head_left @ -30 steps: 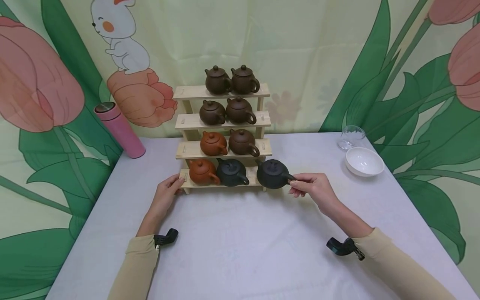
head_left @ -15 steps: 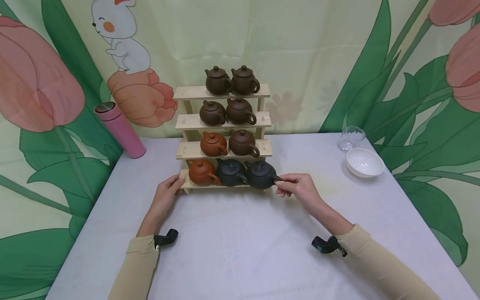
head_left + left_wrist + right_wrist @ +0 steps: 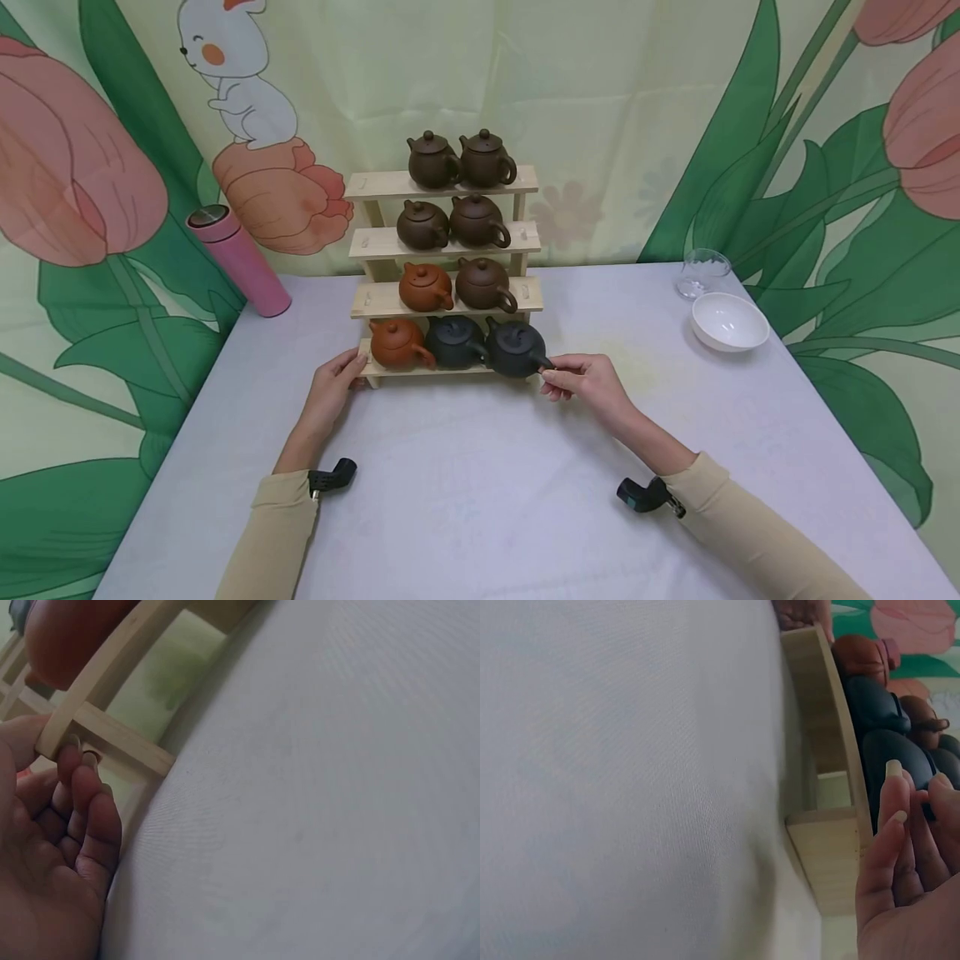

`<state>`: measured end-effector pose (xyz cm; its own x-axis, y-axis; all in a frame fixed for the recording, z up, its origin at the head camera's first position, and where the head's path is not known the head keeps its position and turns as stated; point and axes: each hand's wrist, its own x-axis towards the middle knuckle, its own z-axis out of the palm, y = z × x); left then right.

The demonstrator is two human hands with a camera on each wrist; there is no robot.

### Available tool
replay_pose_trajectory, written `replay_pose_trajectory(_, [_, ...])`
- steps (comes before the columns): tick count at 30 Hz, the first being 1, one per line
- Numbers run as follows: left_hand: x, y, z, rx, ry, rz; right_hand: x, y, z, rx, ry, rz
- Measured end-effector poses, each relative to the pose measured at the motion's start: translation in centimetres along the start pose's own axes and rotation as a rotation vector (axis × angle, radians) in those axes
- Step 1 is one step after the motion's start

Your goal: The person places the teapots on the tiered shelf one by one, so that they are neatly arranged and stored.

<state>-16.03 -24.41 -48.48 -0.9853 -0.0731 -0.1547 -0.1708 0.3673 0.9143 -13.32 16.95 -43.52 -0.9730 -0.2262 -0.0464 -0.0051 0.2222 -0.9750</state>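
A four-step wooden display rack (image 3: pixel 366 300) stands at the table's back. My left hand (image 3: pixel 330 390) grips the left end of its lowest shelf, thumb above and fingertips underneath in the left wrist view. With thumb and fingers, my right hand (image 3: pixel 588 385) pinches the handle of a black teapot (image 3: pixel 514 348) at that shelf's right end. Beside it, seemingly touching, sits a second dark teapot (image 3: pixel 453 342), then an orange-brown teapot (image 3: pixel 397 343) to the left. The right wrist view shows the held black teapot (image 3: pixel 896 754) over the shelf; its base contact is hidden.
Brown teapots (image 3: pixel 480 221) stand on the upper shelves, with one orange-brown teapot (image 3: pixel 425 287) on the second from below. A pink bottle (image 3: pixel 247 267) is at the back left. A white bowl (image 3: pixel 729 323) and a clear glass (image 3: pixel 701 273) stand at the right.
My right hand has carried the black teapot leftward onto the lowest shelf, against its neighbour. The other two teapots on that shelf have shifted slightly left. My left hand stays on the rack.
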Motion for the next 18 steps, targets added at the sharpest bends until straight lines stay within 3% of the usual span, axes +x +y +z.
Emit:
replay_pose_trajectory(6, [0.4,-0.3,-0.1,-0.003,-0.014,-0.003,-0.2,0.2,-0.4,-0.056,-0.019,-0.008])
replay_pose_trajectory(10, [0.4,-0.3,-0.3,0.015,-0.025,-0.005,-0.4,0.1,-1.3,-0.135,0.033,-0.044])
replay_pose_trajectory(15, [0.1,-0.2,-0.9,0.049,-0.026,-0.018,-0.3,-0.2,-3.2,-0.348,0.165,-0.115])
replay_pose_trajectory(18, [-0.4,-0.1,-1.3,0.129,0.006,-0.004,-0.2,-0.2,-4.6,-0.503,0.214,-0.141])
